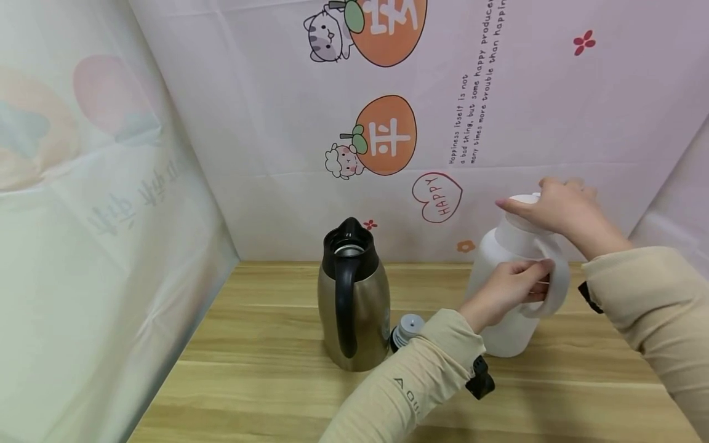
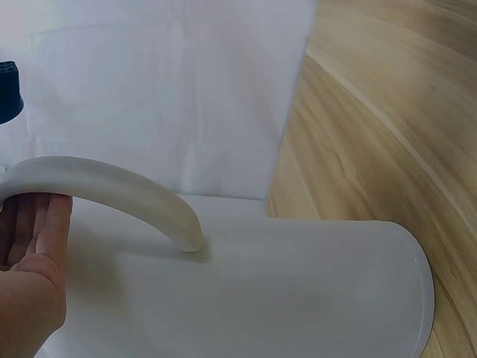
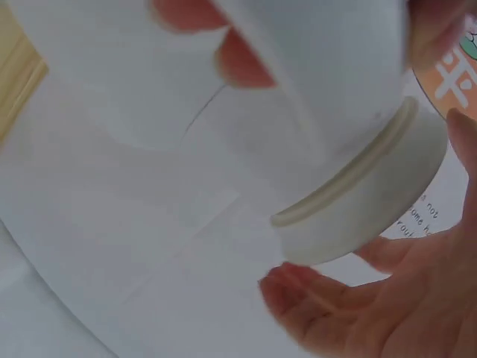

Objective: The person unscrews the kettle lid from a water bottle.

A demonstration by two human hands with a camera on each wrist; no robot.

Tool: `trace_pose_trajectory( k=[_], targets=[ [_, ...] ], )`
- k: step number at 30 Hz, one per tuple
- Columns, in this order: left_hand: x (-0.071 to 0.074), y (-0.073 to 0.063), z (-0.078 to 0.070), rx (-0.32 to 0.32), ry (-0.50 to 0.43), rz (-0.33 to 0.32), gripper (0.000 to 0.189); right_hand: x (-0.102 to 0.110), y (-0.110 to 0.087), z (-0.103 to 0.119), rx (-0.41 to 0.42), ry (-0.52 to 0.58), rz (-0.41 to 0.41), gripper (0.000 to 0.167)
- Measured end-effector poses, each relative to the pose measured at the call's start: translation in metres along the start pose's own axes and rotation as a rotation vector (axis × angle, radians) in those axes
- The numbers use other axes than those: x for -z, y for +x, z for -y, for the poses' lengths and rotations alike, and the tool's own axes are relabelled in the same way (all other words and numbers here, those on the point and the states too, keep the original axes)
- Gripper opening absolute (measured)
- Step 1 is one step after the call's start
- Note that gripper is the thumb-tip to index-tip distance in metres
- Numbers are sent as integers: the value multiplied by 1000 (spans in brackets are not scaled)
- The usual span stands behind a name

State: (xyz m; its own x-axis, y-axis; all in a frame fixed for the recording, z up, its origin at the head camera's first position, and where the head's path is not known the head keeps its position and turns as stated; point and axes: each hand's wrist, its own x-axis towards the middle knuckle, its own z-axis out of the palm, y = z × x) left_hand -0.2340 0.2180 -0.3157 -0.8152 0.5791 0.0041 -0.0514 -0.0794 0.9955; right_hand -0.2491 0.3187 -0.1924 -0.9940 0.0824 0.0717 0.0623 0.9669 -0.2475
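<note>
A white thermos jug (image 1: 498,332) stands at the right of the wooden table, before the back cloth. My left hand (image 1: 512,286) grips its looped handle (image 2: 123,190), fingers passing through the loop. In the right wrist view, left fingertips (image 3: 246,60) show beside the handle. Above, my right hand (image 1: 565,206) holds the jug's white round lid (image 3: 373,198), thumb on one side and fingers on the other. To the left is a steel thermos jug (image 1: 360,314) with a black handle; its top is uncovered. A grey and black stopper (image 1: 411,326) lies beside it, partly hidden by my left sleeve.
The wooden table (image 1: 249,357) meets a printed cloth backdrop (image 1: 266,154) at its rear edge. Another pale cloth (image 1: 83,258) hangs along the left side. A black wrist strap (image 1: 480,378) sits below my left sleeve.
</note>
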Motion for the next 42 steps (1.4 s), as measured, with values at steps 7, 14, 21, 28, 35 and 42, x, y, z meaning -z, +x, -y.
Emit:
trace_pose_trajectory(
  k=[7, 14, 21, 28, 35, 42],
  targets=[
    [-2, -2, -2, 11, -9, 0, 37, -3, -8, 9, -83, -3, -32, 89],
    [-2, -2, -3, 4, 8, -6, 37, 3, 3, -2, 43, -40, 37, 73],
    [-2, -3, -3, 2, 32, -14, 37, 11, 8, -16, 140, 92, 177, 66],
    [-3, -4, -3, -13, 21, 3, 37, 10, 8, -17, 109, 132, 207, 75],
    [-4, -3, -3, -15, 23, -5, 36, 6, 5, -14, -38, -6, 77, 105],
    [-4, -1, -3, -6, 12, -11, 35, 11, 9, -12, 67, -45, 109, 81]
  ],
)
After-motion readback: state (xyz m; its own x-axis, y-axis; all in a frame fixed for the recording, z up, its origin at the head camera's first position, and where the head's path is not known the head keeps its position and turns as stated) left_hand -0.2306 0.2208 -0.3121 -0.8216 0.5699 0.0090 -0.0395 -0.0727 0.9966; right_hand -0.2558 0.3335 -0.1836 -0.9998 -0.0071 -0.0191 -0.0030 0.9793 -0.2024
